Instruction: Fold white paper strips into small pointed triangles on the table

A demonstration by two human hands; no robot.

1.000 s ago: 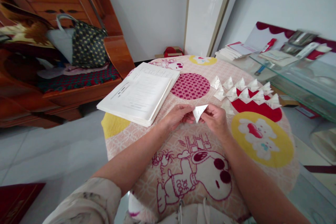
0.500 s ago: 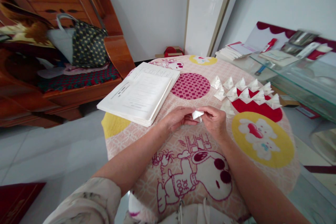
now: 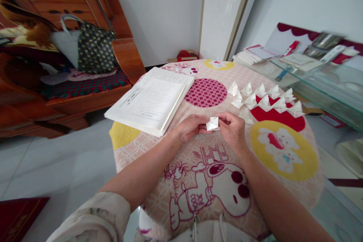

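Observation:
A small folded white paper piece (image 3: pixel 213 123) is pinched between both my hands above the round table with its cartoon-print cloth (image 3: pixel 181 147). My left hand (image 3: pixel 190 127) grips its left side with curled fingers. My right hand (image 3: pixel 232 130) grips its right side with thumb and fingers closed on it. Just beyond, several finished folded paper triangles (image 3: pixel 265 100) lie in rows on the cloth. A thick stack of white printed paper (image 3: pixel 151 100) rests on the table's far left.
A wooden bench (image 3: pixel 85 94) with a patterned bag (image 3: pixel 92 47) stands to the left. A glass table (image 3: pixel 320 79) with booklets and a pen is at the right. Grey tiled floor (image 3: pixel 56 166) lies on the left.
The paper piece was a larger upright triangle; it has been folded down into a smaller shape, and both hands have closed in around it.

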